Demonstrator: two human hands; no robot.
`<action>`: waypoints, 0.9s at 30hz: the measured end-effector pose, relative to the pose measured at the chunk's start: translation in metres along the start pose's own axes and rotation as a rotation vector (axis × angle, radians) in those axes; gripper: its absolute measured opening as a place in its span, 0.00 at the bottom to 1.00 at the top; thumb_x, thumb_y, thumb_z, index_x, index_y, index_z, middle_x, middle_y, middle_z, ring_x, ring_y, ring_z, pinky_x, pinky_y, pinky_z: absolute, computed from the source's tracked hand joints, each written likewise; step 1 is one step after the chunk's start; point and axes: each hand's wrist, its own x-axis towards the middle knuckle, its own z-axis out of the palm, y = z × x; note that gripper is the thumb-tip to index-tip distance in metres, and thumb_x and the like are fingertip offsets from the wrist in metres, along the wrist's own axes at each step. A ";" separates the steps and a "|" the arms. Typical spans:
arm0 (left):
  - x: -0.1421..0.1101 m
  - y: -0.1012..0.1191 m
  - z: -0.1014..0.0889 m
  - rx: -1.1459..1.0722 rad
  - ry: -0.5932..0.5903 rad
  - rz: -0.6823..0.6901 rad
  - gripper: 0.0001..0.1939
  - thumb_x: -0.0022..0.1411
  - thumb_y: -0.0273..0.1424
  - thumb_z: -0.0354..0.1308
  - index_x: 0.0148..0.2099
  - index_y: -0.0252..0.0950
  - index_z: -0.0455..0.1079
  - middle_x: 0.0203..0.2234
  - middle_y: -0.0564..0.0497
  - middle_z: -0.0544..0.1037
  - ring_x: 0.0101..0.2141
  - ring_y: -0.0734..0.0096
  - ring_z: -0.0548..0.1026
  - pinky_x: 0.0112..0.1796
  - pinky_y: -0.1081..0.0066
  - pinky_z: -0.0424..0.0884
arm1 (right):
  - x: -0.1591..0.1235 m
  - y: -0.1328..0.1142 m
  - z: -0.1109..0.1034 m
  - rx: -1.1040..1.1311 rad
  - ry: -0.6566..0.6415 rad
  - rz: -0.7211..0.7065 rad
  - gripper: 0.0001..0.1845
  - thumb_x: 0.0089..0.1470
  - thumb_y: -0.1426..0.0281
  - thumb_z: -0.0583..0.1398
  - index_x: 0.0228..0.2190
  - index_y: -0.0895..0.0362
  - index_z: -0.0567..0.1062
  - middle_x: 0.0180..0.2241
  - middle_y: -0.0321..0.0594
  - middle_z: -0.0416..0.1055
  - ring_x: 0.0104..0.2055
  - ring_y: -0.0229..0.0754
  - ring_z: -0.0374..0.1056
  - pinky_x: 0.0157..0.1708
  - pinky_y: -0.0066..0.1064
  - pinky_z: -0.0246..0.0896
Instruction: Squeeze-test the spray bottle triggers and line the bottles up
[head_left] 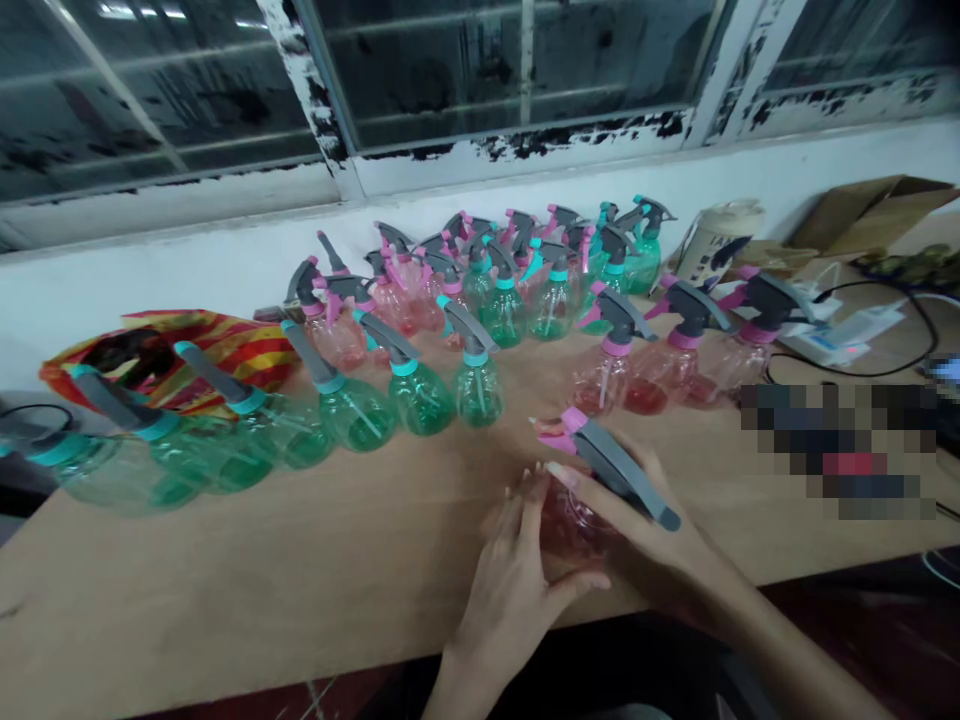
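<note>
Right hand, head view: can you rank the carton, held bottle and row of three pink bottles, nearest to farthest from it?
1. Held bottle, at the right hand.
2. Pink row, just beyond.
3. Carton, far right, by the wall.

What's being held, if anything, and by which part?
A pink-collared trigger spray bottle: right hand at the neck, just under the spray head; left hand cupped at its body, firmness unclear.
</note>
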 end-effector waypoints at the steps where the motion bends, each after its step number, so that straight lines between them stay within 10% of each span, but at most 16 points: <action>1: -0.001 -0.005 -0.001 0.051 -0.004 0.025 0.52 0.56 0.48 0.65 0.71 0.45 0.37 0.65 0.40 0.59 0.64 0.45 0.59 0.56 0.44 0.66 | 0.000 0.001 0.000 -0.014 0.005 -0.023 0.09 0.56 0.61 0.61 0.38 0.49 0.73 0.32 0.35 0.75 0.31 0.43 0.73 0.30 0.35 0.72; 4: -0.004 -0.022 -0.006 0.204 0.020 0.102 0.56 0.56 0.52 0.62 0.71 0.43 0.29 0.67 0.38 0.54 0.66 0.46 0.52 0.58 0.41 0.61 | 0.000 0.004 0.000 -0.065 0.030 -0.051 0.07 0.57 0.64 0.61 0.39 0.48 0.73 0.34 0.35 0.75 0.33 0.42 0.73 0.32 0.33 0.70; 9: -0.010 -0.044 -0.002 0.396 0.095 0.107 0.34 0.71 0.42 0.46 0.71 0.39 0.36 0.67 0.40 0.55 0.66 0.55 0.53 0.60 0.48 0.60 | 0.004 0.006 -0.003 -0.067 -0.020 -0.043 0.07 0.57 0.63 0.60 0.40 0.48 0.72 0.33 0.35 0.75 0.32 0.43 0.73 0.31 0.33 0.69; 27: -0.010 -0.048 0.007 0.569 0.146 0.157 0.33 0.71 0.40 0.49 0.70 0.32 0.45 0.66 0.38 0.58 0.66 0.55 0.55 0.59 0.52 0.62 | 0.012 0.020 0.001 -0.092 0.035 -0.030 0.05 0.58 0.67 0.61 0.30 0.51 0.71 0.24 0.33 0.73 0.25 0.40 0.72 0.26 0.30 0.68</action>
